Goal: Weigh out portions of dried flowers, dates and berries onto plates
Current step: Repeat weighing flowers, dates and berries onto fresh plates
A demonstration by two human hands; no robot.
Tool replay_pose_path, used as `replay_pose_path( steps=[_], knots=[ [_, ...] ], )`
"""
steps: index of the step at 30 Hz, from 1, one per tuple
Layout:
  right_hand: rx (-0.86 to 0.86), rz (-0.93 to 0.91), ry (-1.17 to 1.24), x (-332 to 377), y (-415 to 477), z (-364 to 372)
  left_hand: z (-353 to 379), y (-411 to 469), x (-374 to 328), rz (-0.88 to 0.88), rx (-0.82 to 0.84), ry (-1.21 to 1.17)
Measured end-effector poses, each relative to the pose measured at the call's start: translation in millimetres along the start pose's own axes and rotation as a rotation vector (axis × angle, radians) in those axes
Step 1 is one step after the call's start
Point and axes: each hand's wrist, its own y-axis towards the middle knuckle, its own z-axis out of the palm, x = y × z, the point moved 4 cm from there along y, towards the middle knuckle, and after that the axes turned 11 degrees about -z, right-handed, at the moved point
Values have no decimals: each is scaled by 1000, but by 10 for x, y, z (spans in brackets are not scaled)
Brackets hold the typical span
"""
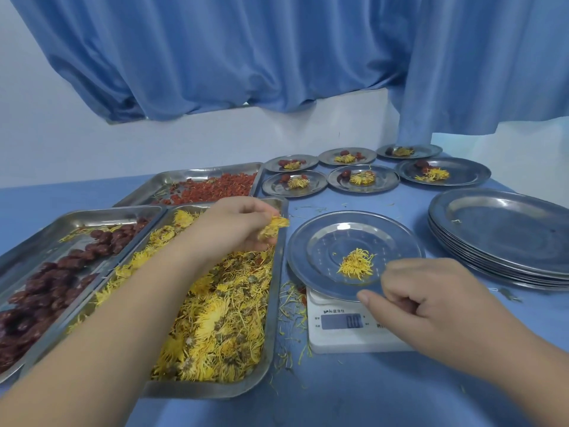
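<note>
Left hand (243, 224) pinches a dried flower (274, 226) over the tray (278, 303) edge. Plate (397, 241) on scale (332, 340) lies just to its right, nearer right hand (431, 298), holding a second flower (357, 263). Right hand curled at near rim; grip unclear.

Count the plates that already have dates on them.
6, in two rows behind the scale: back-left plate, back-middle plate, back-right plate, front-left plate, front-middle plate, front-right plate. The plate on the scale holds only a flower. None appear hidden.
</note>
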Motion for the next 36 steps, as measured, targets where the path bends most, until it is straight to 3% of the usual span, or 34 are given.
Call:
replay_pose_path(
  steps=[3,9,17,26,32,36],
  knots=[
    [6,2,6,-7,-3,13,294,24,-134,58,16,16],
    [1,9,3,-11,2,15,704,-11,-343,231,88,306],
    [-2,-55,54,117,41,100,309,-251,-130,301,29,270],
    [38,-127,47,527,556,472,-820,-333,410,110,-276,300],
    [45,-40,42,593,829,754,-1808,-352,822,0,-647,479],
    [58,-63,13,656,836,859,-2194,-314,1201,-204,-600,625]
  ],
)
